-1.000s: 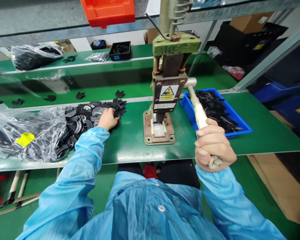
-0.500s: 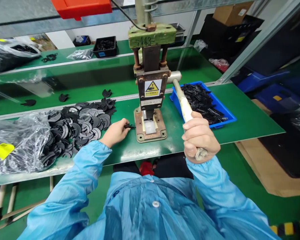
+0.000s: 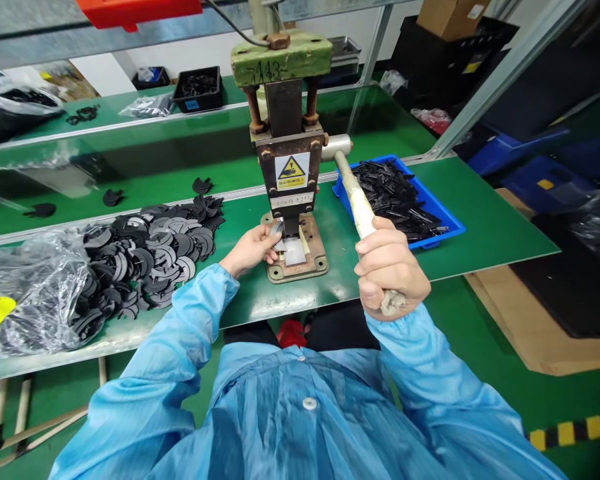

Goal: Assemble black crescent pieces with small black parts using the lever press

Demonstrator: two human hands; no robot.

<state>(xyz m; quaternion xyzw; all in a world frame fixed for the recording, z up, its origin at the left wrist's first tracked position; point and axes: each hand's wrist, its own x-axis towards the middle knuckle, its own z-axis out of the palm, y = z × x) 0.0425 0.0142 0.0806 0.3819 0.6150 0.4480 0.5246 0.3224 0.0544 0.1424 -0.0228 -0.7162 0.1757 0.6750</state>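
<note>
My left hand [image 3: 256,248] pinches a dark curved piece [image 3: 277,230] at the left side of the hand press [image 3: 291,167], beside the ram above its base plate [image 3: 310,265]. A pale block [image 3: 295,252] lies on that base. My right hand [image 3: 391,270] is wrapped round the taped end of the press lever [image 3: 354,190], which slants down to the right from the press. Left of the press lies a pile of dark curved pieces [image 3: 165,250].
A blue tray [image 3: 453,233] of thin black parts stands right of the press. Clear plastic bagging [image 3: 35,287] covers the bench's left end. Behind are a black bin [image 3: 197,105] and a few loose pieces. A red object [image 3: 140,12] hangs at the upper left.
My left hand has moved right and slightly up, bringing the dark piece from beside the base to the ram. My right hand still grips the lever. The whole view has shifted a little.
</note>
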